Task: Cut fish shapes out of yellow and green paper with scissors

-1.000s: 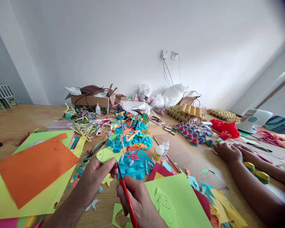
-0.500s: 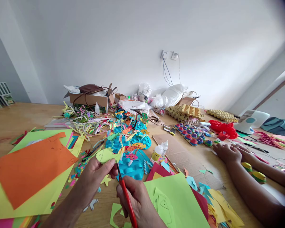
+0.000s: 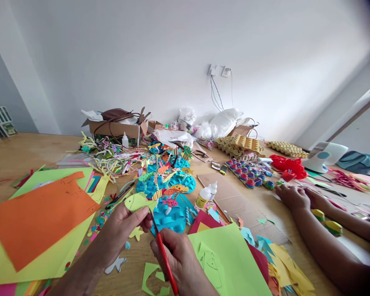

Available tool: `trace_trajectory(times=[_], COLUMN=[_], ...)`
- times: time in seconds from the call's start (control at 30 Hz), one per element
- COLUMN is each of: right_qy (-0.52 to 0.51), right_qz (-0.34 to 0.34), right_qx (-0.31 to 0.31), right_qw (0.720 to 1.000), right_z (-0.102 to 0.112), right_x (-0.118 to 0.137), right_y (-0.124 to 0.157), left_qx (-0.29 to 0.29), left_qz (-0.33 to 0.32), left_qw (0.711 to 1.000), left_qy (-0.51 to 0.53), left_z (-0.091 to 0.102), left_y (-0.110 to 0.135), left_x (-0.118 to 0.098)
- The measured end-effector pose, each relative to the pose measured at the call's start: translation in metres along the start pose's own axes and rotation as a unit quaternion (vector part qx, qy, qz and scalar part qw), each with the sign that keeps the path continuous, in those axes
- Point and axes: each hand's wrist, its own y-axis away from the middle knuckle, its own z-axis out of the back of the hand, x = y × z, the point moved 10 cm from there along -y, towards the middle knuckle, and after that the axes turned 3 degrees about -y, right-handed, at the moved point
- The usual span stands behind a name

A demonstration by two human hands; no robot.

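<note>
My left hand [image 3: 123, 230] pinches a light green paper fish [image 3: 138, 201] by its lower edge, above the wooden table. My right hand [image 3: 177, 261] is closed around red-handled scissors [image 3: 165, 257], whose dark blades point up to the fish's tail end. Small green offcuts [image 3: 152, 279] lie on the table under my hands. A light green sheet with pencilled fish outlines [image 3: 225, 263] lies just right of my right hand.
A large orange sheet [image 3: 40, 222] lies on yellow-green paper at the left. Blue egg-tray pieces with paper fish [image 3: 169, 185], glue bottles [image 3: 205, 196], cardboard [image 3: 234, 201], painted egg trays [image 3: 249, 174] and boxes fill the middle. Another person's hands [image 3: 296, 197] rest at the right.
Almost nothing has moved; the view has shifted slightly and my hands keep the fish and scissors in the same place.
</note>
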Motion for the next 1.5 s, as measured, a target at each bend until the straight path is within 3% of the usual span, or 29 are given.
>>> trace_trajectory(times=[0.27, 0.6, 1.1, 1.5], right_qy=[0.009, 0.004, 0.067, 0.050], right_qz=[0.001, 0.008, 0.023, 0.019], right_qx=[-0.006, -0.001, -0.020, -0.015], right_qw=[1.000, 1.000, 0.997, 0.998], right_z=[0.0013, 0.0003, 0.0061, 0.0046], right_x=[-0.0009, 0.0007, 0.0040, 0.0040], right_y=[-0.0021, 0.0002, -0.0009, 0.0008], left_qx=[-0.002, 0.037, 0.033, 0.042], left_qz=[-0.010, -0.017, -0.007, -0.016], left_qw=[1.000, 0.999, 0.997, 0.998], left_qy=[-0.026, -0.035, -0.070, -0.044], left_z=[0.0056, -0.0009, 0.0025, 0.0001], left_y=[-0.0009, -0.0009, 0.0000, 0.0008], left_x=[-0.0002, 0.0009, 0.0000, 0.0000])
